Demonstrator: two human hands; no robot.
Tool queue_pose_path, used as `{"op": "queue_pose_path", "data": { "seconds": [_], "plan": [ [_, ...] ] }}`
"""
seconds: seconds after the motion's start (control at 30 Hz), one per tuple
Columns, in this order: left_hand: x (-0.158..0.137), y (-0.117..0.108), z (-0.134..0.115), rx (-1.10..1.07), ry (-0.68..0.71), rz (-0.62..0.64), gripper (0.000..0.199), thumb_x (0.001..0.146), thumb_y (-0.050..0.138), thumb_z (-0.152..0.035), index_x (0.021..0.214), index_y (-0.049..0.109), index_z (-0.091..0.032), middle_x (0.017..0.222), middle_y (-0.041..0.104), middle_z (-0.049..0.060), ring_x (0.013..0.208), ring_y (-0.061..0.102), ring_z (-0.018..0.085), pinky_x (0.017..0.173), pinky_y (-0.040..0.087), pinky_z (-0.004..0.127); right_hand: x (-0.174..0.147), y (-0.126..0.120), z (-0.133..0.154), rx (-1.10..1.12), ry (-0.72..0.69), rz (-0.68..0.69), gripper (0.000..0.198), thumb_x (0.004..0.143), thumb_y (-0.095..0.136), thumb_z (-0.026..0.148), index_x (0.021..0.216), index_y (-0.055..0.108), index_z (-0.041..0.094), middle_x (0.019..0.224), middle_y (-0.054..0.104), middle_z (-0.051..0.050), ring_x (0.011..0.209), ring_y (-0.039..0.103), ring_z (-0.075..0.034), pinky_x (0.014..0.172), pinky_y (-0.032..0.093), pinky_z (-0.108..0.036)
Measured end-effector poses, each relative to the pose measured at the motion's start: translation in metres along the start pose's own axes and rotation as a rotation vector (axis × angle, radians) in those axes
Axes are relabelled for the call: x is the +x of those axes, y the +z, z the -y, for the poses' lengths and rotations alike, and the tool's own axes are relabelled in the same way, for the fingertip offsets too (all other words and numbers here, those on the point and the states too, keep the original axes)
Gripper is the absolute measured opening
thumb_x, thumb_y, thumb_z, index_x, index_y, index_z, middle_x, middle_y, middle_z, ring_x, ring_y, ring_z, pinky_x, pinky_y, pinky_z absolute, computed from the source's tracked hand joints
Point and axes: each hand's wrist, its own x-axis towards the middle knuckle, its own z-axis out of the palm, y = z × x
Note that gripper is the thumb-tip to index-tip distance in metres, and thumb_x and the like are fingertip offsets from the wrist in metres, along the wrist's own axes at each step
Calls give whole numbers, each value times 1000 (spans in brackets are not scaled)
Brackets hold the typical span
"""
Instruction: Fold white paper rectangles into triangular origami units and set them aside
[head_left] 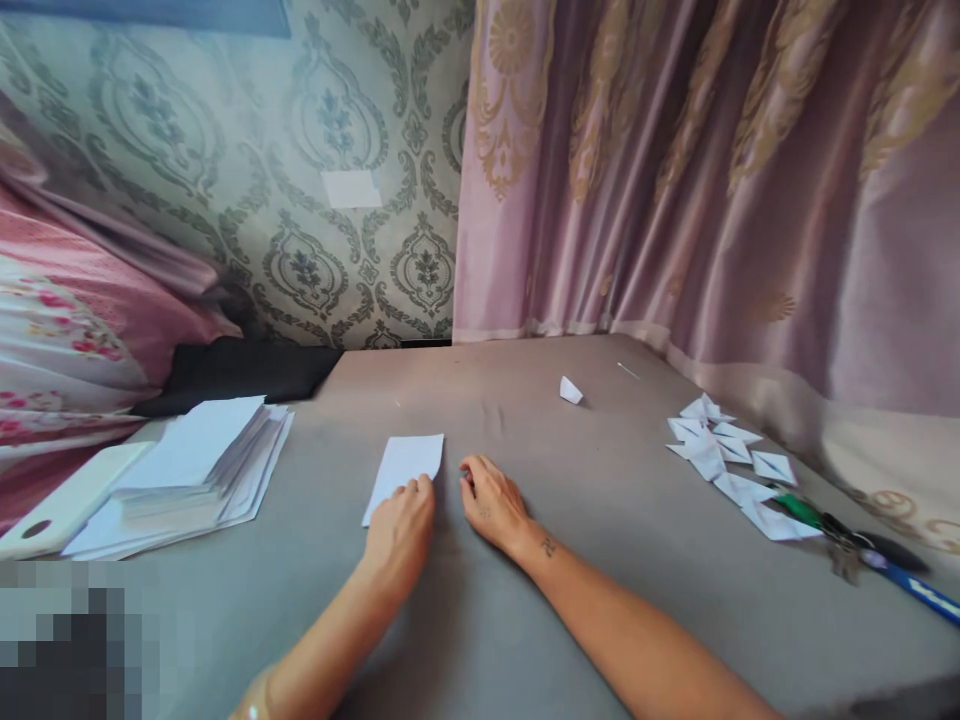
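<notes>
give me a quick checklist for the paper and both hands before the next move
1. Left hand at the sheet: ok, at its right side.
2. Right hand touching the sheet: not ok, it rests apart.
3. Right hand empty: cannot tell, fingers curled.
4. Sheet's lower right corner visible: not ok, left hand covers it.
5. Paper stack clear of both hands: ok, off to the left.

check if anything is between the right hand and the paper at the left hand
Partly: the left hand covers the near right corner of the paper, on the right hand's side. Toward the far right corner, nothing visible intervenes, only tabletop.
</notes>
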Motion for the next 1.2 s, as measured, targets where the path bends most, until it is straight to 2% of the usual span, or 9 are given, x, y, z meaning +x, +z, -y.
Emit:
{"op": "queue_pose_path", "data": {
  "seconds": [0.13, 0.3, 0.47, 0.6, 0.7, 0.83, 0.93, 1.07, 1.2],
  "plan": [
    [2, 9, -23, 31, 64, 23, 32, 77, 43, -1, 100, 59, -15, 95, 65, 19, 91, 63, 29, 67, 46, 34, -1, -7, -5, 37, -34, -7, 38, 83, 46, 12, 120, 48, 20, 112, 54, -8, 87, 59, -15, 79, 46, -26],
    [6, 23, -8, -45, 139, -95, 25, 88, 38, -14, 97, 60, -20, 93, 67, 12, 90, 61, 26, 72, 45, 34, -7, -16, -8, -4, -270, 124, 38, 84, 43, 10, 115, 58, 26, 120, 52, -3, 94, 57, -15, 82, 46, -26],
    [3, 34, 8, -129, 206, -186, 24, 90, 37, -20, 92, 61, -23, 96, 67, 9, 92, 59, 23, 74, 44, 32, -6, -16, -7, -1, -303, 140, 30, 89, 46, 16, 112, 62, 27, 113, 57, -3, 104, 53, -16, 87, 44, -27],
    [2, 33, 7, -123, 242, -157, 31, 93, 31, -21, 91, 62, -22, 98, 68, 9, 93, 60, 23, 78, 44, 35, -4, -17, -9, -73, -344, 165, 27, 93, 44, 23, 106, 66, 31, 110, 59, -2, 101, 53, -16, 81, 45, -26],
    [0, 27, 5, -121, 256, -121, 29, 92, 34, -19, 92, 63, -21, 99, 68, 10, 96, 59, 24, 80, 43, 36, -3, -20, -13, -126, -394, 172, 28, 93, 44, 19, 106, 68, 28, 110, 61, -3, 101, 54, -16, 85, 43, -28],
    [0, 22, 11, -112, 262, -118, 31, 92, 33, -19, 91, 63, -19, 98, 68, 11, 98, 59, 25, 78, 42, 37, 2, -26, -24, -160, -351, 165, 32, 92, 43, 13, 108, 68, 26, 111, 63, -5, 101, 53, -18, 85, 44, -30],
    [4, 22, 23, -152, 271, -145, 28, 86, 39, -14, 101, 62, -20, 112, 65, 10, 110, 55, 25, 87, 41, 38, 7, -30, -31, -106, -320, 150, 32, 93, 42, 17, 106, 69, 26, 111, 64, -5, 99, 54, -18, 84, 45, -30],
    [12, 27, 42, -218, 262, -138, 52, 73, 45, -7, 124, 51, -17, 133, 53, 12, 125, 46, 26, 101, 37, 41, 10, -31, -38, -5, -331, 147, 31, 93, 43, 18, 108, 69, 27, 110, 66, -4, 96, 56, -16, 84, 47, -30],
    [19, 32, 57, -279, 299, -162, 56, 71, 43, -3, 125, 52, -16, 133, 53, 12, 125, 46, 25, 102, 41, 40, 13, -28, -44, 82, -390, 121, 30, 90, 45, 15, 103, 70, 26, 112, 67, -4, 96, 59, -16, 86, 47, -33]
  ]
}}
